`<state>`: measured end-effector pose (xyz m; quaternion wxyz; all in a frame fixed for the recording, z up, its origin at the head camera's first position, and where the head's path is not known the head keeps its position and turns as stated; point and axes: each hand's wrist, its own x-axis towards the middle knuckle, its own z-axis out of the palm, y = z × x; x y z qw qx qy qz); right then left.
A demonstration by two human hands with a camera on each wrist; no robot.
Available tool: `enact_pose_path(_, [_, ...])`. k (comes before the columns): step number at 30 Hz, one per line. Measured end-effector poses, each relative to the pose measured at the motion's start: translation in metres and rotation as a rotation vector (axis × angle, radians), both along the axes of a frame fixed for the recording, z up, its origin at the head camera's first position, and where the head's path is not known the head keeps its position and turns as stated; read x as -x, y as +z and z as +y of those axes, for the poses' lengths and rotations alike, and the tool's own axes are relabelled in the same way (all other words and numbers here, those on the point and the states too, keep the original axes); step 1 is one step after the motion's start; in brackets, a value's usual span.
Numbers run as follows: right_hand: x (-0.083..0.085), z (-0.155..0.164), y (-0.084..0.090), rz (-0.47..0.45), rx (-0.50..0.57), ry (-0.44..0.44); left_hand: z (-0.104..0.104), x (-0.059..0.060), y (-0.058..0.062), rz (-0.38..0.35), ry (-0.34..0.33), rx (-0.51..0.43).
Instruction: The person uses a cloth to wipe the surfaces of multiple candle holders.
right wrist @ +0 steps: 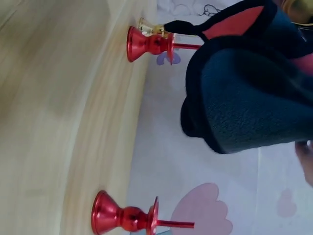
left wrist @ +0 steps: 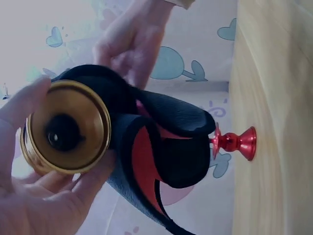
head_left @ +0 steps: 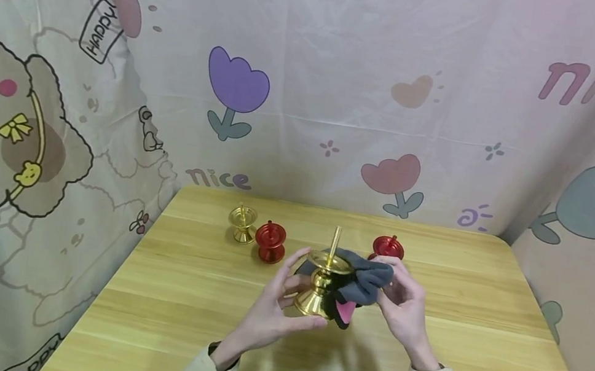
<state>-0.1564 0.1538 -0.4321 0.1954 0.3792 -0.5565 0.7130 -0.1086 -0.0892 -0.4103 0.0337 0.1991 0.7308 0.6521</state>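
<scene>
A shiny gold candle holder (head_left: 311, 301), with a dished top and a tall centre pin, is raised over the table. My left hand (head_left: 272, 318) grips it around the flared base, thumb in front and fingers behind. In the left wrist view the underside of the gold base (left wrist: 95, 127) faces the camera. A dark grey cloth (head_left: 366, 283) with black edging and pink-red patches lies against the holder's stem and dish. My right hand (head_left: 404, 307) pinches that cloth at its right end. In the right wrist view the hanging cloth (right wrist: 249, 98) hides most of the holder.
Toward the back left of the wooden table (head_left: 194, 296) stand a smaller gold candle holder (head_left: 244, 222) and a red one (head_left: 270, 244). Another red candle holder (head_left: 388, 246) stands behind my right hand, partly covered by it. A printed curtain (head_left: 315, 88) hangs behind the table.
</scene>
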Motion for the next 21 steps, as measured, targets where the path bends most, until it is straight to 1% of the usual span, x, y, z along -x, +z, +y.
enact_pose_path(3, [-0.001, 0.001, -0.003, 0.035, 0.005, 0.039, 0.001, 0.000, 0.004, -0.022, 0.057, 0.006])
enact_pose_path(5, [-0.002, -0.001, -0.004, 0.069, -0.016, 0.042, 0.001, -0.001, 0.006, -0.025, 0.069, 0.016])
enact_pose_path(7, [-0.003, -0.005, -0.005, 0.100, -0.043, 0.028, 0.002, -0.001, 0.007, -0.013, 0.043, 0.019])
enact_pose_path(10, [-0.004, -0.011, -0.006, 0.116, -0.057, -0.015, 0.004, -0.002, 0.007, 0.016, -0.009, 0.016])
enact_pose_path(13, [-0.007, -0.015, -0.006, 0.102, -0.037, -0.056, 0.005, -0.002, 0.008, 0.035, -0.039, 0.013])
enact_pose_path(15, [-0.011, -0.018, -0.006, 0.083, -0.039, -0.054, 0.006, -0.002, 0.008, 0.025, -0.044, 0.008])
enact_pose_path(17, [-0.015, -0.019, -0.007, 0.054, -0.055, -0.018, 0.006, -0.002, 0.008, -0.001, -0.046, -0.002])
enact_pose_path(20, [-0.021, -0.019, -0.007, -0.010, -0.068, 0.093, 0.005, -0.003, 0.008, -0.047, -0.036, -0.013])
enact_pose_path(21, [-0.022, -0.018, -0.007, -0.031, -0.071, 0.115, 0.004, -0.003, 0.008, -0.055, -0.035, -0.014])
